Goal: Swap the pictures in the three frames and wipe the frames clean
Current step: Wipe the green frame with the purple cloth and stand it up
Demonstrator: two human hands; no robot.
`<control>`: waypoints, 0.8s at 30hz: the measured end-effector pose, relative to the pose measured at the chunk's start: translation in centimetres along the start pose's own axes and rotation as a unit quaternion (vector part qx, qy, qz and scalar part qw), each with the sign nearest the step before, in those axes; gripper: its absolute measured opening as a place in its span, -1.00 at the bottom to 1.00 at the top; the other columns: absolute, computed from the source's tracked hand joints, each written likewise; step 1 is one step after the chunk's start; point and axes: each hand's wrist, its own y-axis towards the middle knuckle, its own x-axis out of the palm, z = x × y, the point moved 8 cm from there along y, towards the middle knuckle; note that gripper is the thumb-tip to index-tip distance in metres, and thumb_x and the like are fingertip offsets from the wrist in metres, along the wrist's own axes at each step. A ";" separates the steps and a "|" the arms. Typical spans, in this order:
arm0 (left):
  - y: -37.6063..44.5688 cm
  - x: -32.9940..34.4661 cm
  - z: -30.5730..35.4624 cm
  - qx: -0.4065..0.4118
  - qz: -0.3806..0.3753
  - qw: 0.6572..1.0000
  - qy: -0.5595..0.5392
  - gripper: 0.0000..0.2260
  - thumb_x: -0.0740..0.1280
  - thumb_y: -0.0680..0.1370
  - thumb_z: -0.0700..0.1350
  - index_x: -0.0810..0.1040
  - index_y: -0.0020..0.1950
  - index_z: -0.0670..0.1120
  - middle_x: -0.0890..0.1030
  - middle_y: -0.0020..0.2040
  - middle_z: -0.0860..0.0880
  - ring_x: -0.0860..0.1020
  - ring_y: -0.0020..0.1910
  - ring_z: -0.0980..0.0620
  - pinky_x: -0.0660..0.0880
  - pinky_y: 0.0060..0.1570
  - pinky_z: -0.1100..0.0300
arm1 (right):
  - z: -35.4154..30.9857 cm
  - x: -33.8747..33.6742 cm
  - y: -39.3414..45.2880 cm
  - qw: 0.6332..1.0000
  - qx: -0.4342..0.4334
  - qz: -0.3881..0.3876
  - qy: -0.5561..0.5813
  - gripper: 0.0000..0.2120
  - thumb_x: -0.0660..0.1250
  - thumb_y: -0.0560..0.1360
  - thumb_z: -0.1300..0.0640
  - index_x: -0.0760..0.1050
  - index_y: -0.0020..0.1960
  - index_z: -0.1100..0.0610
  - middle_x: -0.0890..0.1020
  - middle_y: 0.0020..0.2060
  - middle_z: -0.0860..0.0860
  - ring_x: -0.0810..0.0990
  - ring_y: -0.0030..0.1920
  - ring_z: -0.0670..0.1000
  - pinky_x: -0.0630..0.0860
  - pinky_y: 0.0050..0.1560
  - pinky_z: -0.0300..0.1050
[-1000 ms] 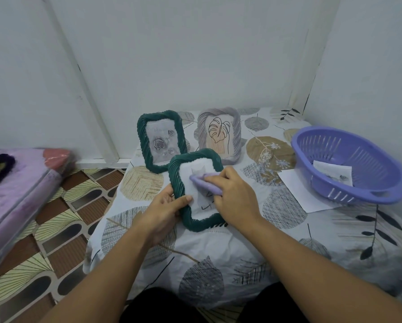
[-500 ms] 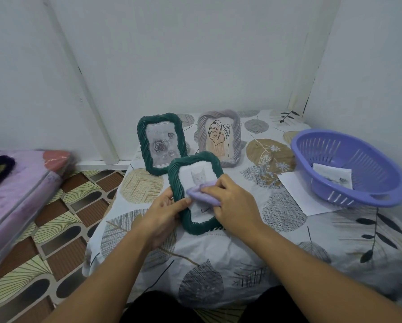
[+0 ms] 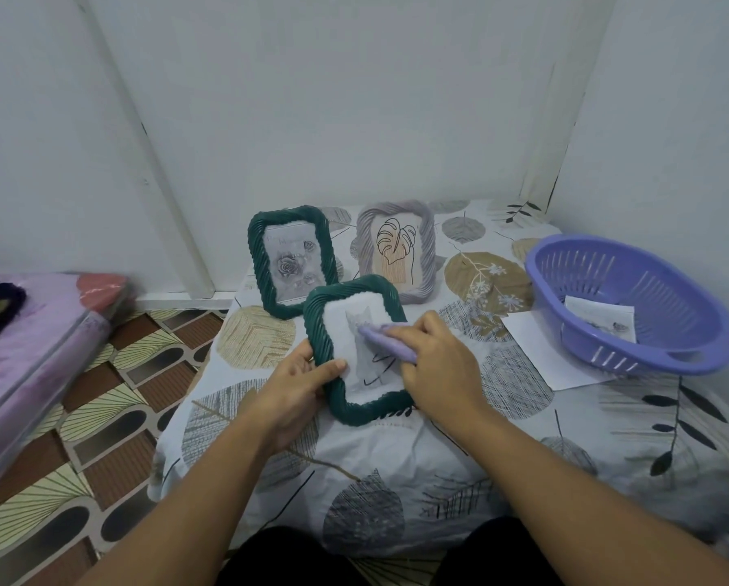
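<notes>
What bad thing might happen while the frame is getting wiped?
The left hand holds the green frame only by one edge, so the right hand pressing the purple cloth might tip it. It could also bump the rose frame standing close behind.

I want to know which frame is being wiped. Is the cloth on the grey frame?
No, the right hand presses the purple cloth on the near green frame, while the grey frame stands untouched behind.

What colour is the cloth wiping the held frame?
Light purple cloth, seen in the head view.
</notes>
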 end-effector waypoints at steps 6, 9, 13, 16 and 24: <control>0.1 -0.2 -0.2 -0.006 0.002 1.000 -0.012 -0.60 0.28 0.64 -0.36 0.41 0.47 -0.18 0.63 0.29 -0.26 0.61 0.28 -0.24 0.57 0.27 -0.13 | -1.5 0.8 -1.2 0.999 -0.027 -0.019 0.005 -0.59 0.31 0.50 0.19 0.59 0.27 -0.14 0.40 -0.05 -0.15 0.51 -0.23 -0.06 0.59 -0.33 -0.06; 0.1 -0.1 0.0 0.000 0.004 1.000 -0.007 -0.60 0.28 0.63 -0.36 0.42 0.47 -0.14 0.64 0.29 -0.23 0.62 0.28 -0.23 0.61 0.22 -0.07 | -0.1 0.3 -0.3 1.000 0.008 -0.001 0.004 -0.59 0.30 0.50 0.20 0.59 0.26 -0.17 0.38 -0.10 -0.14 0.49 -0.25 -0.06 0.56 -0.36 -0.07; 0.1 -0.2 -0.2 -0.002 0.006 1.000 -0.015 -0.60 0.27 0.64 -0.37 0.42 0.47 -0.15 0.63 0.30 -0.25 0.61 0.29 -0.24 0.58 0.26 -0.11 | -0.7 0.8 -0.9 1.000 0.001 -0.013 0.016 -0.58 0.33 0.49 0.21 0.60 0.26 -0.15 0.41 -0.07 -0.13 0.52 -0.22 -0.03 0.57 -0.32 -0.04; 0.1 -0.3 -0.3 -0.005 0.004 1.000 -0.018 -0.62 0.26 0.65 -0.37 0.42 0.46 -0.18 0.62 0.31 -0.26 0.61 0.28 -0.25 0.59 0.24 -0.10 | -1.4 1.4 -2.0 0.998 -0.039 -0.044 0.030 -0.56 0.33 0.45 0.21 0.60 0.24 -0.18 0.44 -0.03 -0.14 0.56 -0.17 -0.02 0.56 -0.31 -0.04; 0.0 -0.2 -0.3 -0.006 0.006 1.000 -0.007 -0.62 0.26 0.65 -0.35 0.41 0.47 -0.19 0.64 0.29 -0.24 0.63 0.27 -0.23 0.63 0.17 -0.03 | -1.3 1.2 -1.4 0.998 -0.031 -0.050 0.035 -0.57 0.23 0.46 0.15 0.61 0.23 -0.18 0.44 -0.05 -0.11 0.56 -0.14 0.01 0.56 -0.28 -0.03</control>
